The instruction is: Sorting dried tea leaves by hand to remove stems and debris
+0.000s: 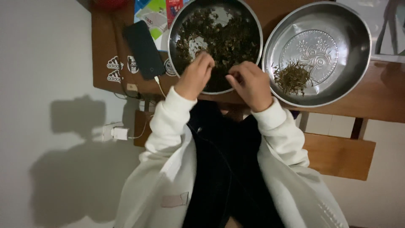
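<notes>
While the brown wooden surface [371,101] runs across the far part of the scene, two round steel bowls sit side by side on it, rims close together. The left bowl [177,25] is spread with dark dried leaves [228,40]; the right bowl [358,63] is mostly bare metal with an embossed flower pattern, holding only a small heap of thin greenish stems [293,78] near its near-left wall.

Both hands work at the near rim of the left bowl, the white sleeves [173,122] reaching up to it from the seated person. The left hand [196,76] is curled, fingers bunched toward the thumb over the leaves, as if pinching something small; what it pinches is too small to tell. The right hand [251,84] is likewise curled and nearly closed, fingertips drawn together at the bowl's near edge, and its hold cannot be made out either.

The pile of stems lies to the right of both hands, just past the rims of the two bowls. The right hand is clearly the nearer to it, the left hand being further off across the bowl of leaves.

A dark phone [143,48] lies on the surface left of the leaf bowl, a white cable [159,86] trailing from it toward a charger plug [119,134] at the wall.
</notes>
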